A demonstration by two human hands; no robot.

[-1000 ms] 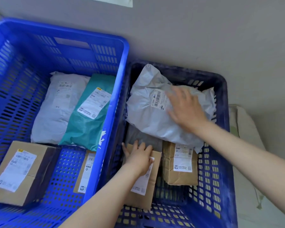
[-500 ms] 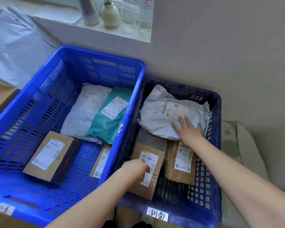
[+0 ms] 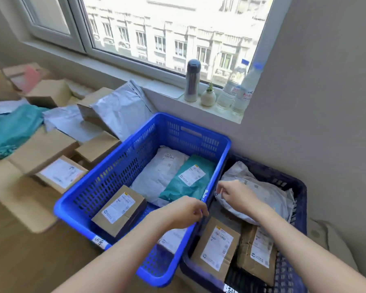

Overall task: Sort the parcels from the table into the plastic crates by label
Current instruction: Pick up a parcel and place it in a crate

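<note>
Parcels [image 3: 118, 210] lie in the blue crate [image 3: 114, 178] and the dark crate [image 3: 301, 208] right of it, more remain on the surface [image 3: 30, 261]; left hand [image 3: 184, 211] hangs slack and empty, right hand [image 3: 237, 194] hold unclear.

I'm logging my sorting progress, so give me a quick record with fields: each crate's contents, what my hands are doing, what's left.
Bright blue crate: white mailer, teal mailer, brown box, one more labelled parcel partly hidden
Dark blue crate: grey mailer, two brown parcels
Left hand: over the bright crate's right rim, loosely curled, empty
Right hand: at the grey mailer; grip unclear
Unsorted: pile of parcels left of the crates
</note>
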